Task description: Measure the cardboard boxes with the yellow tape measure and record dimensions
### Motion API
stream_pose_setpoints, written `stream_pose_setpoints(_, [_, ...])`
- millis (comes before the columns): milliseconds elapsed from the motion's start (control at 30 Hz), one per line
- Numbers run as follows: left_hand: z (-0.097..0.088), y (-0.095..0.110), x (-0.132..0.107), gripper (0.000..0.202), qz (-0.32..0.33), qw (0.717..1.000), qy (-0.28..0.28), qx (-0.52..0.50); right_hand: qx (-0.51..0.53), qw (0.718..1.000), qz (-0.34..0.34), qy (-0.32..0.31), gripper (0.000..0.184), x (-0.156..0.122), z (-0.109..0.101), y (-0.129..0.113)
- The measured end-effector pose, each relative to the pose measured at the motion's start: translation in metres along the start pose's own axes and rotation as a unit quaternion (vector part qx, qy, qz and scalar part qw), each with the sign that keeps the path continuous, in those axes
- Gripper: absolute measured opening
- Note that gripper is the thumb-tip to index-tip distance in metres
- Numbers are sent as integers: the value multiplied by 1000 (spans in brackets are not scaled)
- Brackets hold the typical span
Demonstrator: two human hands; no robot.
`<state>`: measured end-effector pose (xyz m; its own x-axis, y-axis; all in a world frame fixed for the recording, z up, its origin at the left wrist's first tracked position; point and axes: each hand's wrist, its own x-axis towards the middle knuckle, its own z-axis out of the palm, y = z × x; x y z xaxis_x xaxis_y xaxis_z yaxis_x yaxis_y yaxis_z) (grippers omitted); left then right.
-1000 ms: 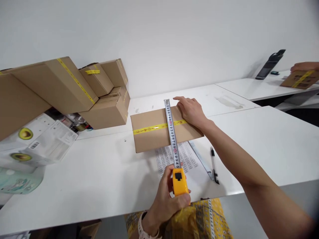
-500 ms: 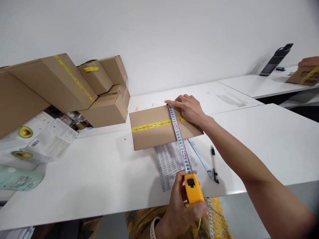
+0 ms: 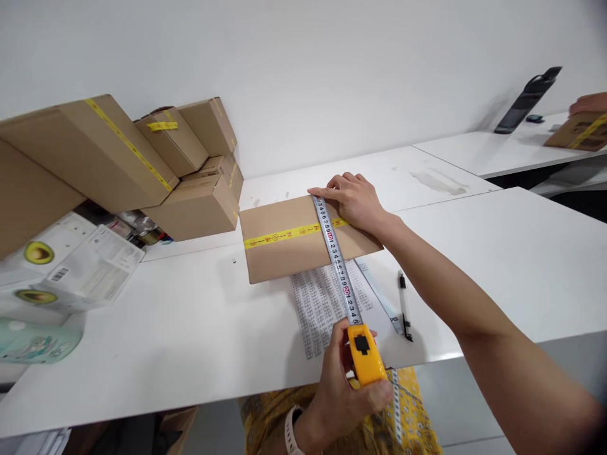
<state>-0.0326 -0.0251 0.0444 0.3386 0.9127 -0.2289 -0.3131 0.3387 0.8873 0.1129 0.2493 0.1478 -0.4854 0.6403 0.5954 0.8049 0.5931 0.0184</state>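
My left hand [image 3: 337,387] is closed round the yellow case of a tape measure [image 3: 367,366], low over the table's front edge. The metal blade [image 3: 336,251] runs out from it across a flat brown cardboard box [image 3: 279,262] sealed with yellow tape. At the box's far edge, my right hand [image 3: 358,201] presses the blade's end, index finger stretched over it and the other fingers curled on the box. The hook itself is hidden under the finger. Beneath the box's near side lie printed sheets [image 3: 310,309]; a black and clear pen [image 3: 404,306] rests to their right.
Brown cartons [image 3: 190,205] are stacked at the left against the wall, beside a white box with avocado pictures [image 3: 90,265] and a mint-green bottle [image 3: 38,341]. Back right stand a dark bottle [image 3: 526,104] and another person's hand [image 3: 588,103] on a taped box [image 3: 581,129].
The view has shifted slightly, so things appear a little further left and higher. Both hands keep their places on the tape measure, and the blade still lies across the box.
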Motion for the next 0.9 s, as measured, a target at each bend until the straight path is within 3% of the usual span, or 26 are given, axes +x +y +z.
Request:
stream_pose_setpoints(400, [-12, -20, -12, 94, 26, 999, 26, 20, 14, 999, 15, 26, 45, -6, -3, -4])
stream_pose_setpoints(500, [-20, -23, -20, 97, 55, 993, 39, 93, 16, 998, 52, 26, 51, -11, -6, -8])
stream_pose_setpoints(633, [-43, -27, -26, 97, 117, 953, 104, 259, 23, 996, 81, 13, 60, -26, -11, -16])
stream_pose_setpoints(767, [-64, -24, -23, 84, 86, 947, 55, 304, 28, 995, 95, 7, 63, -48, -21, -31])
stream_pose_setpoints(900, [-70, -19, -21, 76, 54, 951, 35, 304, 48, 993, 101, 31, 63, -77, -28, -49])
